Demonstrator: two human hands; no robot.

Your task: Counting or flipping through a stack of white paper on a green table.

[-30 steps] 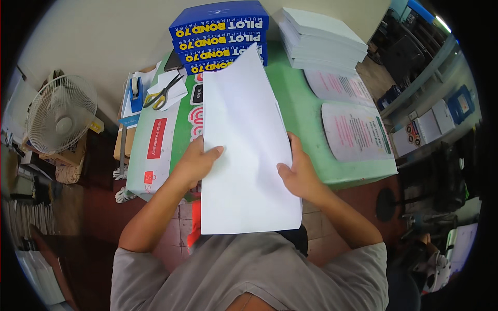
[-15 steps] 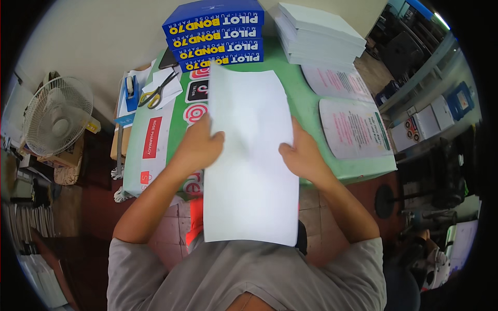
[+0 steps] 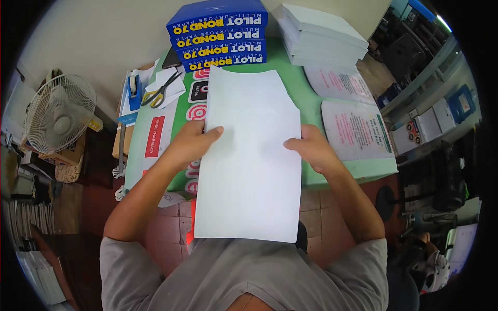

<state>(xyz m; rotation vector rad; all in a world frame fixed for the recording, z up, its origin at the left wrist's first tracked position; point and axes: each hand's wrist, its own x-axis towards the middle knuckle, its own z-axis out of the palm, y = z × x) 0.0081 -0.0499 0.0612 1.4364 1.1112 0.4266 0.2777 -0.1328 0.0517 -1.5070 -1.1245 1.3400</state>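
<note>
A stack of white paper [image 3: 249, 166] spans the space between my hands, its near end close to my shirt and its far end over the table. My left hand [image 3: 196, 141] grips its left edge, thumb on top and fingers hidden beneath. On the opposite edge my right hand [image 3: 314, 147] clasps the paper the same way. The far right corner of the stack looks slanted or bent. Beneath it is a table with a green printed cover [image 3: 308, 116].
Blue paper-ream boxes [image 3: 218, 33] are piled at the back, beside a tall white paper stack [image 3: 324, 36]. Scissors [image 3: 162, 90] with yellow-black handles and a blue tape dispenser [image 3: 134, 92] lie at the left. Two printed pads [image 3: 355, 127] rest at the right. A fan [image 3: 61, 114] stands further left.
The paper stack has flattened out and looks wider, its near left corner shifted left. My right hand has moved slightly right and its grip has turned; both hands keep hold.
</note>
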